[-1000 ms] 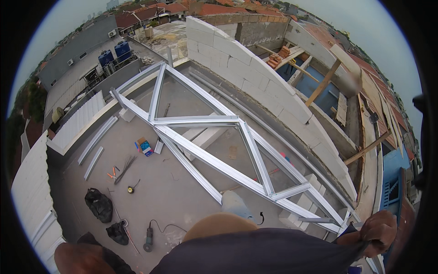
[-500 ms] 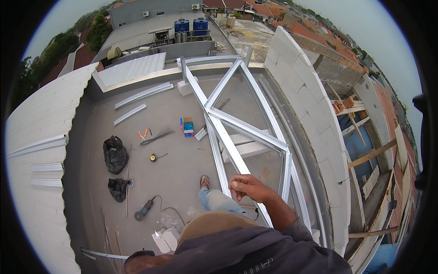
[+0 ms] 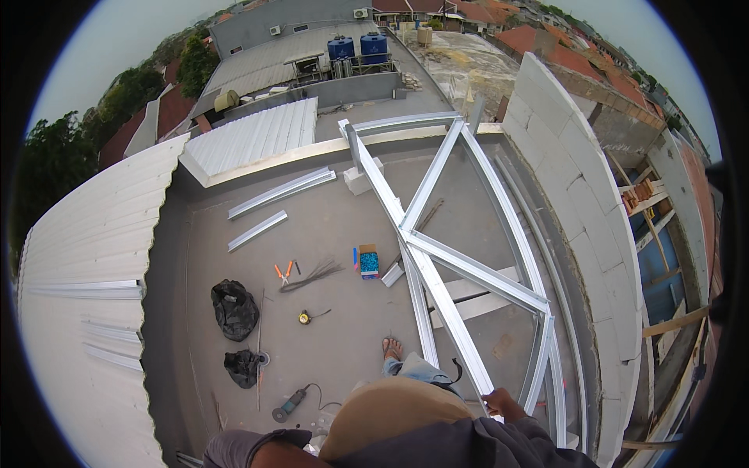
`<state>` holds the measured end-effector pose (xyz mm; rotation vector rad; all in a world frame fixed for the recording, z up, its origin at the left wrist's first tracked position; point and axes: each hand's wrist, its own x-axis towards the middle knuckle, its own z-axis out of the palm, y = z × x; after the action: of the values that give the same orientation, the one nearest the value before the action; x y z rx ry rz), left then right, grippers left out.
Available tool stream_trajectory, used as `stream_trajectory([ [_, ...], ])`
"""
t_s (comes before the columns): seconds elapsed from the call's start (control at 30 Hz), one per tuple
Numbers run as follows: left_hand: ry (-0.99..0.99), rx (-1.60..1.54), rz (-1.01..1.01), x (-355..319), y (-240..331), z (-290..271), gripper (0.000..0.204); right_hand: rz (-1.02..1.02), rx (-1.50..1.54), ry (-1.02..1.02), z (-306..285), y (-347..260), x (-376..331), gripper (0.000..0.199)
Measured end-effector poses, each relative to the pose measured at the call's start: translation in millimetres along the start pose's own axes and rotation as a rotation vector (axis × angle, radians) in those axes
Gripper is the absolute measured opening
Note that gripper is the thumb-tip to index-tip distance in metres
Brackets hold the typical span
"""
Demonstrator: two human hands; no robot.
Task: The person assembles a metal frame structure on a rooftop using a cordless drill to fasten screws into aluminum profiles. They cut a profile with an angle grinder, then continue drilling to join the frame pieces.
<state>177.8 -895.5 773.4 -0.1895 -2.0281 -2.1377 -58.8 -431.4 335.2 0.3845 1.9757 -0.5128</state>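
A silvery steel truss (image 3: 437,264) made of long channel pieces with diagonal braces slopes from the far wall toward me, on my right side. At its near end, my right hand (image 3: 503,404) is closed with its fingers curled on the edge of the long channel. My left forearm (image 3: 285,454) shows at the lower edge, but my left hand is out of the picture. Left of the truss, an open box of blue screws (image 3: 368,262) stands on the grey floor, beside a short channel offcut (image 3: 392,274).
Orange-handled snips (image 3: 286,273), a tape measure (image 3: 304,317), black plastic bags (image 3: 234,310) and a corded angle grinder (image 3: 290,405) lie to the left. Pale blocks (image 3: 363,177) prop the truss. A light block wall (image 3: 573,187) borders the right; corrugated roofing (image 3: 86,296) borders the left.
My right hand has moved down and right, from above the truss onto its near end. The view has shifted, so the scene sits farther right and lower.
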Motion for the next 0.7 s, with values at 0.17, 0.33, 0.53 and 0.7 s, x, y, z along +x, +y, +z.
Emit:
stream_trajectory([
  [0.17, 0.098, -0.094, -0.111, 42, -39, -50, 0.021, -0.071, -0.045, 0.021, -1, -100, 26, 0.032],
  [0.33, 0.041, -0.155, -0.119, 91, -54, -89, 0.021, -0.318, 0.124, 0.050, 4, -234, 53, 0.030],
  [0.53, -0.100, -0.194, -0.010, 150, -44, -163, 0.021, -0.362, 0.045, 0.071, 32, -332, 72, 0.032],
  [0.7, -0.330, -0.226, 0.207, 191, -2, -259, 0.021, -0.341, -0.189, 0.031, 69, -360, 124, 0.029],
])
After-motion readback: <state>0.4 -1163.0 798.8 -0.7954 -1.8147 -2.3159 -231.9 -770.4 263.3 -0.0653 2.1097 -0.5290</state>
